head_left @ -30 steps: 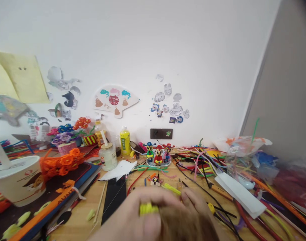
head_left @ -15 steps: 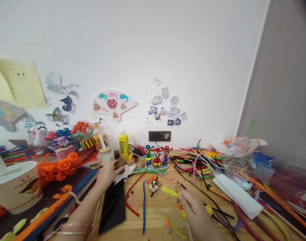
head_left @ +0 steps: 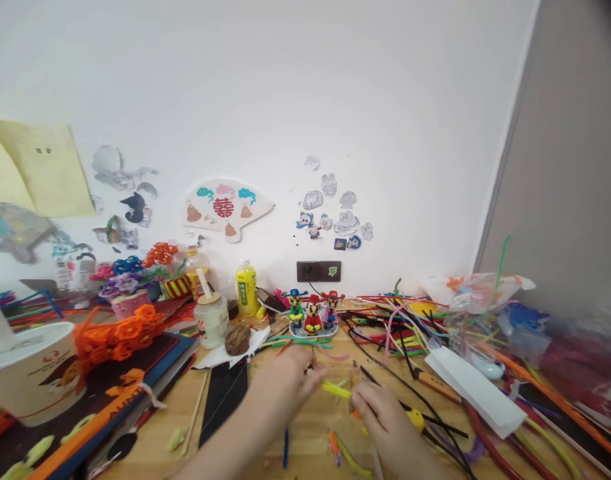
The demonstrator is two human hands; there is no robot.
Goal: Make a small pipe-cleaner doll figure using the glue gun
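Note:
My left hand (head_left: 290,377) has its fingers and thumb closed around a small white figure piece with dark and orange bits (head_left: 309,367). It mostly hides the piece. Between the fingertips of my right hand (head_left: 378,410) is a bright yellow fuzzy stem (head_left: 337,390), its end pointing left toward the other hand. A yellow-handled tool (head_left: 416,419) lies partly under the right hand. Behind both hands, three colourful hatted figures (head_left: 313,316) stand on a small tray. A blue fuzzy stem (head_left: 286,448) shows below my left forearm.
A brown lump (head_left: 238,340) sits on white tissue beside a lidded jar (head_left: 212,320). A black phone or tablet (head_left: 223,397) lies under my left arm. At left stand a paper cup (head_left: 35,373) and books (head_left: 173,360). Tangled fuzzy stems and a folded white paper (head_left: 475,390) cover the right.
My left hand has left the brown lump and tissue and moved right and nearer, onto the small white figure piece. My right hand stays almost in place with the yellow stem.

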